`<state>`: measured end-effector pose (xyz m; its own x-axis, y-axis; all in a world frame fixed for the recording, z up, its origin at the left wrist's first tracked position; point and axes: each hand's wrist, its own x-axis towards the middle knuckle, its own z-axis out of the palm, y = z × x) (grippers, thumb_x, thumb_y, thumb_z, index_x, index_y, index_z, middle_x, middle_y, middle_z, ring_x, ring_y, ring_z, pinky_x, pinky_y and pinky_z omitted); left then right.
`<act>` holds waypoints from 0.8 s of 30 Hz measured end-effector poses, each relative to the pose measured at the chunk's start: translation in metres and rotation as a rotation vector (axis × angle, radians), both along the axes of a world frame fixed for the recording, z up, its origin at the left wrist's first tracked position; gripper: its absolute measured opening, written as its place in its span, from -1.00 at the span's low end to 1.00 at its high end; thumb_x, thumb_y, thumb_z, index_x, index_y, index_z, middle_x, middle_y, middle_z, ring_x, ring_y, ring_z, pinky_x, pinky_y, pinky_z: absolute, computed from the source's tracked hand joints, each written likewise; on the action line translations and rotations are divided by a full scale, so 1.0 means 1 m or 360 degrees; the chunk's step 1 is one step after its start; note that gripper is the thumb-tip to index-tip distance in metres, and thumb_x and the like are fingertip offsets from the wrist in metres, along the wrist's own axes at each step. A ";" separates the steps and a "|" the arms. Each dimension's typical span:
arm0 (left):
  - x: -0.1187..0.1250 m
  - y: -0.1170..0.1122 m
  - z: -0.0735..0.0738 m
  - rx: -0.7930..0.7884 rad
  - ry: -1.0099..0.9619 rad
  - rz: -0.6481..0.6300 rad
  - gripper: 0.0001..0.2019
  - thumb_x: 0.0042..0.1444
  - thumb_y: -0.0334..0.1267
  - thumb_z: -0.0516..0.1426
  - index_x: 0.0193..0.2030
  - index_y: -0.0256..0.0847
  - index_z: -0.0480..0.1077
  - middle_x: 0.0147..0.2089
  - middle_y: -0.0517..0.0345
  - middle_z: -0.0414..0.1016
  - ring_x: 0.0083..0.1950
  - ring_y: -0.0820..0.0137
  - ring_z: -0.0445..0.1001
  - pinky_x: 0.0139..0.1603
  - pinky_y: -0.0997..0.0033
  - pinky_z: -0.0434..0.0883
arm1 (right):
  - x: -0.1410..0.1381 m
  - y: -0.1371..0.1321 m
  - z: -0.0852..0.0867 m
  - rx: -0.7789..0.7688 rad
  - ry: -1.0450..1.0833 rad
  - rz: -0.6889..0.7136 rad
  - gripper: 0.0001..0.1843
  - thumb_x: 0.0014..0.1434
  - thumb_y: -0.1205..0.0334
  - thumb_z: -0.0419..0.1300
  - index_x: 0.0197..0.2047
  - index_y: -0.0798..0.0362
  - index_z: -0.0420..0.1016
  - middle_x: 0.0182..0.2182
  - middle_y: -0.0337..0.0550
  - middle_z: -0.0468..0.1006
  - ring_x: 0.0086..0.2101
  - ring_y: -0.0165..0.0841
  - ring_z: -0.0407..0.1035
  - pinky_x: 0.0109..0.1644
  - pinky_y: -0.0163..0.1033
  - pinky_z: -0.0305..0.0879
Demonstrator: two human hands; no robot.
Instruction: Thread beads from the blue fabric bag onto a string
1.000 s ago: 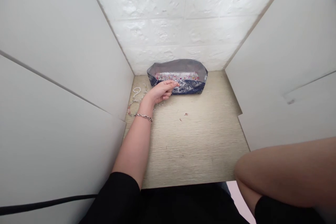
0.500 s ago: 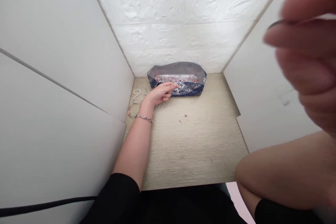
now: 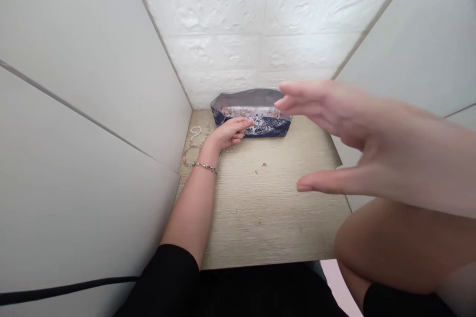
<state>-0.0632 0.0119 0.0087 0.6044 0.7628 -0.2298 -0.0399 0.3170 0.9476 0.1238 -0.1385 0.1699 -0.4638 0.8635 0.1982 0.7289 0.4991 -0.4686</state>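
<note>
A dark blue patterned foil bag (image 3: 267, 126) with coloured beads inside stands open at the back of a wooden desk (image 3: 267, 208). My left hand (image 3: 228, 132) rests on the desk against the bag's front left side, fingers loosely curled; whether it grips anything is hidden. A chain bracelet sits on that wrist. Beside it lies a string of pale beads (image 3: 193, 141). My right hand (image 3: 349, 138) hovers close to the camera on the right, blurred, fingers stretched out toward the left and thumb apart, holding nothing.
White panels wall the desk in on the left and right, and a white textured wall (image 3: 260, 34) closes the back. A few tiny beads (image 3: 260, 167) lie loose mid-desk. A black cable (image 3: 67, 290) runs at lower left.
My right hand has come down from the upper right edge toward the middle of the view, fingers now spread. My left hand has stayed at the bag.
</note>
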 end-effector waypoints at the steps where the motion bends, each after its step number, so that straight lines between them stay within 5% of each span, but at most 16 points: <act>1: 0.000 0.000 0.000 -0.0002 -0.0004 0.0000 -0.83 0.04 -0.21 0.06 -0.29 -0.26 0.32 -0.62 0.37 -0.13 -0.72 0.71 -0.11 -0.77 0.68 -0.14 | -0.002 0.003 -0.002 0.0019 -0.0101 0.0025 -0.19 -0.16 -0.12 0.19 0.15 -0.26 -0.02 0.05 -0.39 0.21 -0.02 -0.20 0.20 -0.04 -0.10 0.31; 12: 0.000 0.001 0.000 -0.0055 -0.0005 0.0007 -0.85 0.03 -0.23 0.08 -0.30 -0.25 0.31 -0.62 0.38 -0.15 -0.72 0.70 -0.12 -0.76 0.68 -0.13 | -0.014 0.030 -0.023 -0.0196 -0.0136 -0.0033 -0.39 -0.21 0.06 0.26 -0.07 -0.01 0.20 -0.16 -0.15 0.26 -0.16 -0.21 0.23 -0.24 -0.22 0.25; 20: -0.001 0.000 0.002 -0.0085 -0.0027 -0.0016 -0.84 -0.01 -0.20 0.11 -0.36 -0.27 0.29 -0.63 0.38 -0.15 -0.71 0.71 -0.11 -0.75 0.68 -0.13 | -0.015 0.089 -0.081 -0.0614 -0.0117 -0.0093 -0.43 -0.43 0.14 0.37 -0.28 0.03 0.28 -0.32 -0.13 0.32 -0.32 -0.27 0.26 -0.38 -0.28 0.15; 24: 0.000 0.000 0.001 -0.0090 0.0020 0.0010 -0.85 -0.01 -0.23 0.11 -0.35 -0.29 0.31 -0.65 0.39 -0.11 -0.72 0.71 -0.09 -0.75 0.68 -0.11 | -0.014 0.118 -0.111 -0.0782 -0.0174 -0.0132 -0.57 -0.35 0.16 0.31 -0.36 0.06 0.29 -0.39 -0.15 0.37 -0.42 -0.35 0.24 -0.44 -0.30 0.12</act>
<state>-0.0634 0.0121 0.0098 0.5965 0.7522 -0.2800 -0.0304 0.3698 0.9286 0.1096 -0.0203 0.0586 -0.3849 0.8773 -0.2867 0.8148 0.1770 -0.5521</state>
